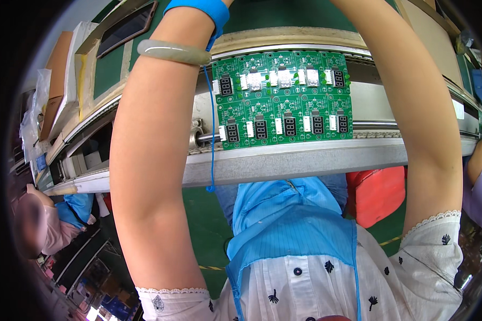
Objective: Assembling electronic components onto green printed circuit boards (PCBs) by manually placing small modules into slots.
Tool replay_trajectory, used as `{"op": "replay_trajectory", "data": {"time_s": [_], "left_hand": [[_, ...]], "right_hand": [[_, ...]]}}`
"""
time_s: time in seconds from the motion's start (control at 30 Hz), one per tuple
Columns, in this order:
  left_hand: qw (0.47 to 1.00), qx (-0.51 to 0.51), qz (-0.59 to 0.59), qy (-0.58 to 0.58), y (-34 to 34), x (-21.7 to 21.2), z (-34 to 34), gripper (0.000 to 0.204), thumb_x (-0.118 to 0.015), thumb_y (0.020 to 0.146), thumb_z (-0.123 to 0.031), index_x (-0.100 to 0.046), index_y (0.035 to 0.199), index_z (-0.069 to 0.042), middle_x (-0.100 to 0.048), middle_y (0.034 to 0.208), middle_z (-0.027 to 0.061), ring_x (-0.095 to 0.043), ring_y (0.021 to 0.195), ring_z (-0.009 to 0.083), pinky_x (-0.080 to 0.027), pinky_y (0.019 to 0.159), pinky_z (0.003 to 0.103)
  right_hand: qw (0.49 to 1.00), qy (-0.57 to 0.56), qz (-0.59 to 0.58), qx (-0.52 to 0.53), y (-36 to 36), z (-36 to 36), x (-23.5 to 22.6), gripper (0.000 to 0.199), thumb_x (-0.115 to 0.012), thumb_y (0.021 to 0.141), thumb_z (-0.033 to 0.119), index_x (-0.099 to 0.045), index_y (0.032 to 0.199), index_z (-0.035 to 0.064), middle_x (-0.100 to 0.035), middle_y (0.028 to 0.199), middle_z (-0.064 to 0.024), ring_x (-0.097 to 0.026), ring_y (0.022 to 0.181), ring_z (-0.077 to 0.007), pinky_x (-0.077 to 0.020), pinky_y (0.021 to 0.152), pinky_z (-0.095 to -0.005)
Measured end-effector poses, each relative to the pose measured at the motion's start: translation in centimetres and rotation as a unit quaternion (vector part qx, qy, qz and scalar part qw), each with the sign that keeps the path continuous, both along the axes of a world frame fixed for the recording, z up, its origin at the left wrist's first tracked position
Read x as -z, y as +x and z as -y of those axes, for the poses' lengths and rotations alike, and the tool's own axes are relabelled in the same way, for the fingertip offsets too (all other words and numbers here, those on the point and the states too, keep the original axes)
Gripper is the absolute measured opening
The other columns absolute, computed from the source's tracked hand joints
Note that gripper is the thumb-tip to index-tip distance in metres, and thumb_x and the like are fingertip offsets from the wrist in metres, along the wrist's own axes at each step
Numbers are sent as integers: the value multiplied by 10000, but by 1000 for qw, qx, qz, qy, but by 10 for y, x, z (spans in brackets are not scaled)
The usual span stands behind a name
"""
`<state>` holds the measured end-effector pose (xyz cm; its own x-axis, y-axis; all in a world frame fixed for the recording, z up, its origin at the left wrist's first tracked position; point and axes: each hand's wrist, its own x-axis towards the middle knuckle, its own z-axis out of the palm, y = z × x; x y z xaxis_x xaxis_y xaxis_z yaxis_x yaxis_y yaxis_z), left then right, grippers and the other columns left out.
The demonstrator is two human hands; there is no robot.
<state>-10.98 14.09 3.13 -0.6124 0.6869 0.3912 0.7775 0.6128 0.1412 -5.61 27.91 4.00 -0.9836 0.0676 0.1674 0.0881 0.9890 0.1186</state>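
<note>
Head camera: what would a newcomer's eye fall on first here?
First, the green circuit board panel, between the left arm and right arm. Next, the bright blue wristband on the left arm at the top edge, and a thin blue cord hanging near the panel's left edge.

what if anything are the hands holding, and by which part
It cannot be told: both hands are out of view, past the picture's top edge.
</note>
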Motion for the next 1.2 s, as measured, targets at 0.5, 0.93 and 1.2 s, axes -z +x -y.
{"op": "replay_trajectory", "data": {"time_s": [0.5,0.93,1.2], "left_hand": [[996,26,32,74,-13,14,13,212,-680,800,-190,-800,893,-43,-736,877,220,-727,849,370,-582,833,453],[999,-39,-28,26,-11,23,10,162,-672,842,-224,-789,877,-117,-757,906,145,-718,915,332,-516,826,522],[997,-68,-41,-2,-3,20,4,144,-698,834,-214,-813,885,-144,-768,909,98,-680,989,324,-407,933,555]], "right_hand": [[985,-102,-128,-58,8,5,15,219,-656,829,233,-792,896,75,-753,930,-193,-726,916,-377,-562,849,-494],[915,-335,-216,-65,69,-17,16,188,-682,865,139,-728,953,-21,-739,875,-154,-698,808,-270,-543,749,-371],[887,-434,-157,-22,141,-22,18,166,-698,914,146,-732,998,7,-690,876,-20,-600,823,-119,-483,784,-276]]}}
